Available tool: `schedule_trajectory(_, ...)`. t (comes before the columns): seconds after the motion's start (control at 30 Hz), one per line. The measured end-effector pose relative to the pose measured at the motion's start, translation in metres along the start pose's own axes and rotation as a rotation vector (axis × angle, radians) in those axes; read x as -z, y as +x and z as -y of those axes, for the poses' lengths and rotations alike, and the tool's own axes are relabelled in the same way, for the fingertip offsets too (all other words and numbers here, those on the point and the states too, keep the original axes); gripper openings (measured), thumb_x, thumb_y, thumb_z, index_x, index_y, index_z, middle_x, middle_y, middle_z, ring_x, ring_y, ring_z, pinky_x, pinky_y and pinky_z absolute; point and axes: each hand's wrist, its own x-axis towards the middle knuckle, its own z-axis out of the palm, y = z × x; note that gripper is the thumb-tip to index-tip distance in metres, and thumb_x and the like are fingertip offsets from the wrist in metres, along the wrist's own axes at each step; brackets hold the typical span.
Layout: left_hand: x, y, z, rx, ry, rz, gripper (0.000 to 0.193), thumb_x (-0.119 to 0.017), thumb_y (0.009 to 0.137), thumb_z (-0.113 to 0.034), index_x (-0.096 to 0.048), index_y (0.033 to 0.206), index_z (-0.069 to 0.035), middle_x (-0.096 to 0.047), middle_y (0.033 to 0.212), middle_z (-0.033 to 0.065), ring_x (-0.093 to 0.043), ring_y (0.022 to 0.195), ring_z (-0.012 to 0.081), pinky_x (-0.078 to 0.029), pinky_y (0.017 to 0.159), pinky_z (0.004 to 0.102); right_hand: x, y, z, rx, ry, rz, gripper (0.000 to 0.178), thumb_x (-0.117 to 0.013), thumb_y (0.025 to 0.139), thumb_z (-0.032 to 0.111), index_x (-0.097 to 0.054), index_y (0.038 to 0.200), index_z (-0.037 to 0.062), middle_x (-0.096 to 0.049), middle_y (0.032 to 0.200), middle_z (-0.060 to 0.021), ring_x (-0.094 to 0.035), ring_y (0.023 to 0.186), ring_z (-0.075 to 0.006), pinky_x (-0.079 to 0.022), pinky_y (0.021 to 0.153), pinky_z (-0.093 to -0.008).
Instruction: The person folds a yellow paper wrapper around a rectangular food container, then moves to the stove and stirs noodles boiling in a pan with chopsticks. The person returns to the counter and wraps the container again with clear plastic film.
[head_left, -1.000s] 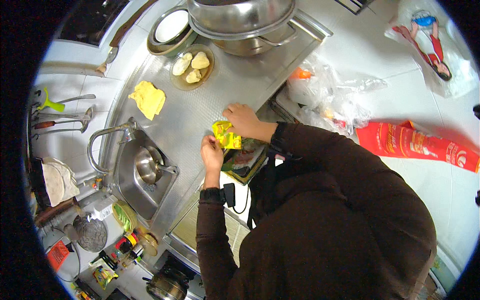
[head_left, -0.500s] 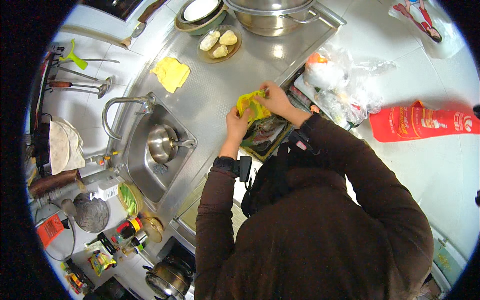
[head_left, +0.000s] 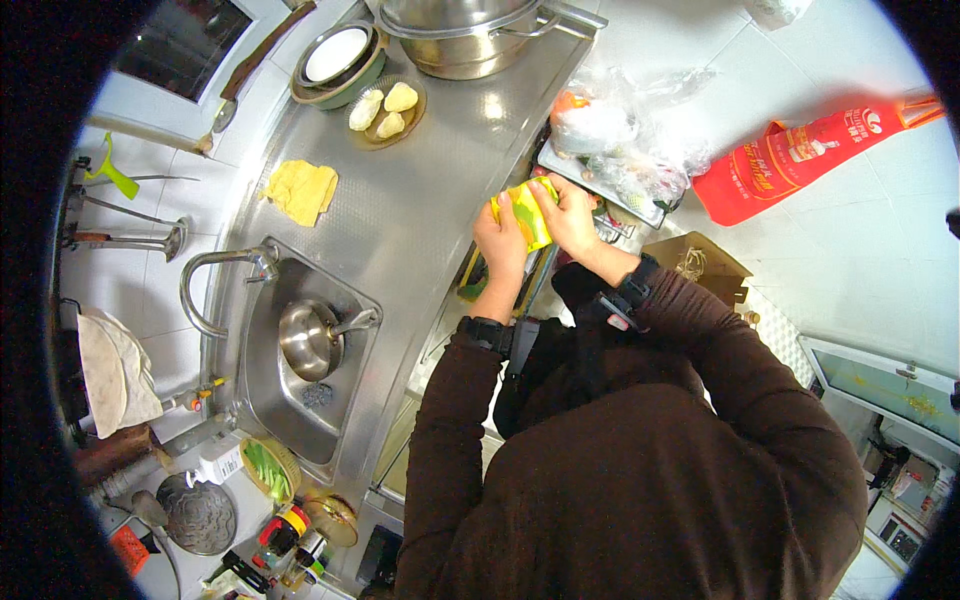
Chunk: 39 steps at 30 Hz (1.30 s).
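Observation:
Both of my hands grip a small yellow packet (head_left: 532, 218) with green and orange print. My left hand (head_left: 500, 240) closes on its left side, and my right hand (head_left: 572, 222) pinches its upper right part. They are held beside the front edge of the steel counter (head_left: 420, 200). Partly hidden below my hands is an open drawer (head_left: 470, 268) with things in it that I cannot make out.
The sink (head_left: 345, 415) at the left holds a steel pan (head_left: 305, 340). A yellow cloth (head_left: 302, 192), a plate with pale pieces (head_left: 385, 135) and a large steel pot (head_left: 460, 50) stand on the counter. A bagged tray (head_left: 610, 190) and cardboard box (head_left: 700, 258) are at the right.
The view has turned and shifted, bringing the cardboard box into sight. The crumpled yellow packet now looks flatter and faces upward between my hands. Less of the drawer's contents shows.

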Motion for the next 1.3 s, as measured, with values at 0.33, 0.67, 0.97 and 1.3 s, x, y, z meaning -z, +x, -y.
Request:
schedule_trajectory(0.33,-0.013,0.002,-0.013,0.015,-0.013,-0.031,0.04,-0.046,0.104,-0.031,-0.064,0.094,0.002,-0.066,0.078,0.0143,-0.061,0.071,0.0219,-0.047,0.066,0.0364,0.005,0.024,-0.034,-0.267,0.705,0.228,0.033,-0.047,0.105,0.025,-0.061,0.089,0.0003,-0.06,0.077,0.0056,-0.052,0.071,-0.0048,-0.045,0.063,-0.0245)
schedule_trajectory(0.67,-0.068,0.038,0.007,0.221,-0.089,-0.043,0.037,-0.047,0.105,-0.029,-0.069,0.102,0.0,-0.062,0.072,0.0007,-0.051,0.055,0.0077,-0.04,0.05,0.0242,0.052,0.216,-0.157,-0.124,0.102,0.4,0.019,-0.049,0.093,0.005,-0.057,0.11,0.0023,-0.063,0.089,-0.0113,-0.065,0.08,-0.0173,-0.052,0.066,-0.0339)
schedule_trajectory(0.97,-0.176,0.098,0.04,0.383,-0.179,0.003,0.025,-0.052,0.101,-0.019,-0.066,0.102,0.003,-0.065,0.086,0.0039,-0.059,0.074,0.0109,-0.047,0.065,0.0268,0.158,0.247,-0.294,-0.35,-0.588,-0.088,0.049,-0.068,0.079,0.013,-0.055,0.123,-0.0025,-0.06,0.123,-0.024,-0.056,0.114,-0.0402,-0.044,0.1,-0.0448)
schedule_trajectory(1.3,-0.27,0.142,0.04,0.123,0.125,0.097,0.021,-0.062,0.089,-0.014,-0.06,0.098,0.006,-0.066,0.085,0.0206,-0.066,0.079,0.031,-0.049,0.072,0.0391,0.145,0.277,-0.303,0.008,-0.95,0.248,0.038,-0.074,0.075,0.021,-0.068,0.111,0.0114,-0.056,0.132,-0.0172,-0.05,0.122,-0.0361,-0.042,0.102,-0.0455)
